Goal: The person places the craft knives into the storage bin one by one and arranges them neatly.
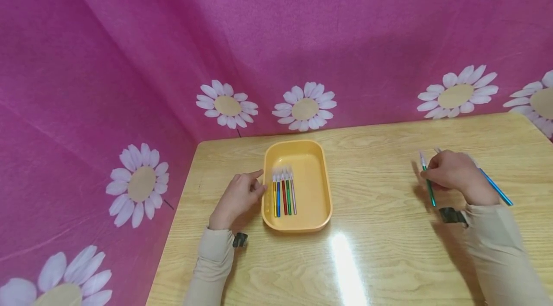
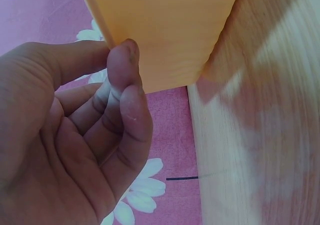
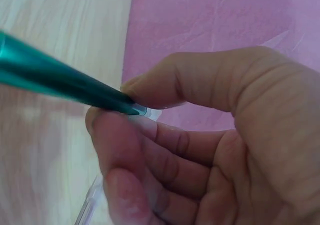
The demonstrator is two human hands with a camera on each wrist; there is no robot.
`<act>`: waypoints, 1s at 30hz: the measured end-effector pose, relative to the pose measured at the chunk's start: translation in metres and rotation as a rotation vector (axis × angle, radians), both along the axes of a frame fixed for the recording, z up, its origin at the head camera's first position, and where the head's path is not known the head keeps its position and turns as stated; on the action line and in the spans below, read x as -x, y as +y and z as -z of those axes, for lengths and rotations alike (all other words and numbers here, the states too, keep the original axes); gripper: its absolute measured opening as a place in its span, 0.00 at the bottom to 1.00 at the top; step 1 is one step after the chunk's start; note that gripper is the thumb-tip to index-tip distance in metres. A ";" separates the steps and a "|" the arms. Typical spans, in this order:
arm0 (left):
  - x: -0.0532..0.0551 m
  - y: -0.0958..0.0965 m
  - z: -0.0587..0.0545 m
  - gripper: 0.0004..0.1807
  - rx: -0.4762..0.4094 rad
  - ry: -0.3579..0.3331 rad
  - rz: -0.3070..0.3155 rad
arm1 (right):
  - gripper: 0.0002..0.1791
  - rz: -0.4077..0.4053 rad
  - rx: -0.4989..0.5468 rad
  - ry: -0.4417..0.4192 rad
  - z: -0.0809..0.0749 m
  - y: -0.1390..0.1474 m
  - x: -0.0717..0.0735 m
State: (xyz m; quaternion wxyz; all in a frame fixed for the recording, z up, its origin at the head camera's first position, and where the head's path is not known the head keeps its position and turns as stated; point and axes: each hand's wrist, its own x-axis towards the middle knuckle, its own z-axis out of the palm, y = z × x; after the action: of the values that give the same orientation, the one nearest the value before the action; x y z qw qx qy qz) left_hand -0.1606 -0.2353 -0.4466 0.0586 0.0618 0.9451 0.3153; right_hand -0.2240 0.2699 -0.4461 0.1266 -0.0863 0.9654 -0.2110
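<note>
My right hand pinches a metallic green craft knife with a clear cap between thumb and fingertips, close over the table. In the right wrist view its green handle points away to the left. Just right of that hand lies a blue craft knife. Another clear tip shows past the knuckles, the rest hidden. My left hand holds the left rim of a yellow tray with thumb and curled fingers. Several capped craft knives in different colours lie side by side in the tray's left half.
Everything rests on a light wood-grain table. A magenta cloth printed with white daisies hangs along its back and left edges. Light glares off the wood in front of the tray.
</note>
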 end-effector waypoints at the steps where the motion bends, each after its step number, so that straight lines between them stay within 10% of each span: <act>1: 0.000 0.000 0.000 0.29 0.001 -0.003 -0.002 | 0.16 0.003 0.003 0.000 -0.001 -0.001 0.000; 30: 0.000 -0.001 0.000 0.29 -0.005 -0.007 0.003 | 0.13 -0.019 0.135 -0.030 -0.021 -0.069 0.009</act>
State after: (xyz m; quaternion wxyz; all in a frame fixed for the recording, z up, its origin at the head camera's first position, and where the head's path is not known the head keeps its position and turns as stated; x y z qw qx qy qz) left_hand -0.1606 -0.2362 -0.4463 0.0621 0.0622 0.9440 0.3179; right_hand -0.2326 0.2009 -0.4255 0.1369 -0.1006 0.9461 -0.2756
